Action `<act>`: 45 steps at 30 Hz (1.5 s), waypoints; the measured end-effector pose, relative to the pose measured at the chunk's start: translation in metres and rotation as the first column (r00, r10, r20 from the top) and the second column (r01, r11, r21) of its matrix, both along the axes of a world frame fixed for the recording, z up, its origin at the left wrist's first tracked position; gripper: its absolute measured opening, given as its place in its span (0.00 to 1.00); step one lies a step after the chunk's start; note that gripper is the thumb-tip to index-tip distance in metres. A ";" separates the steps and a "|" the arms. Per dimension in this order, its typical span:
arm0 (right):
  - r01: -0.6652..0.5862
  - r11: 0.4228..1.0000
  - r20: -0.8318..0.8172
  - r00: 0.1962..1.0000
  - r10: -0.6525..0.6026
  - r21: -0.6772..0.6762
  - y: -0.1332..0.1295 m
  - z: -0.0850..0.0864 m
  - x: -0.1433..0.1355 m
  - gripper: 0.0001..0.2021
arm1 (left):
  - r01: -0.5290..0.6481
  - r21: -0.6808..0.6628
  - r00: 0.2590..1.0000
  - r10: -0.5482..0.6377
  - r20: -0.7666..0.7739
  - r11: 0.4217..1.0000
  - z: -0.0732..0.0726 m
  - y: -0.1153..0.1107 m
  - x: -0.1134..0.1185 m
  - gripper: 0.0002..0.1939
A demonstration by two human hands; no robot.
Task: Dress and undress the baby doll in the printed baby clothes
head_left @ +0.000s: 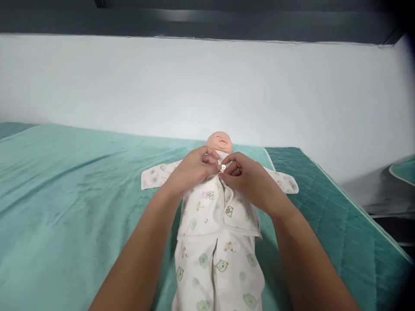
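Note:
A baby doll (219, 141) lies on its back, its head toward the wall. It wears a white printed jacket (201, 214) and matching white printed trousers (204, 263). At the upper chest, my left hand (198, 167) pinches the jacket's front edge beside a small white button (223, 168). Just right of the button, my right hand (244, 176) pinches the other front edge, thumb and forefinger bent together. Below my hands the jacket's two front edges hang slightly apart. The doll's sleeves stretch out to both sides.
Under the doll is a light green sheet (65, 194), with a darker green quilted pad (327, 224) on the right. A white wall (194, 86) stands behind the bed. A dark beam (207, 19) runs across the top.

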State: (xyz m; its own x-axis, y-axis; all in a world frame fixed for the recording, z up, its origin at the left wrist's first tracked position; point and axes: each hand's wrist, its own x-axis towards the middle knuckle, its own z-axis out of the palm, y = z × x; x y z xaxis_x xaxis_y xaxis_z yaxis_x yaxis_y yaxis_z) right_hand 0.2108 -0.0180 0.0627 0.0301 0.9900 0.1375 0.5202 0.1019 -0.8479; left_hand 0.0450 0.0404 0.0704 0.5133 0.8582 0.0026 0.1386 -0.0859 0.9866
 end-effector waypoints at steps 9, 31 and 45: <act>-0.035 0.998 -0.270 0.963 0.019 -0.055 0.010 -0.004 0.005 0.08 | 0.037 -0.060 0.992 -0.029 0.125 0.998 -0.001 0.003 0.000 0.11; 0.076 0.997 0.060 0.995 -0.077 0.029 -0.011 0.010 0.007 0.17 | 0.103 0.249 0.914 0.008 -0.407 0.963 0.021 -0.014 -0.015 0.10; 0.050 0.994 0.037 0.998 -0.054 0.101 -0.053 -0.008 -0.006 0.07 | 0.178 0.365 0.956 -0.072 -0.286 0.914 -0.014 -0.030 -0.024 0.07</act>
State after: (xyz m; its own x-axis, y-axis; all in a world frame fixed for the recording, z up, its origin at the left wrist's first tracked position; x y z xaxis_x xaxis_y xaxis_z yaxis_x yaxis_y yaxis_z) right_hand 0.2043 -0.0708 0.0547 0.0737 0.9684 0.2382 0.5596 0.1575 -0.8136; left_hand 0.0213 0.0100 0.0565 0.6438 0.7463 0.1689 0.3489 -0.4828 0.8032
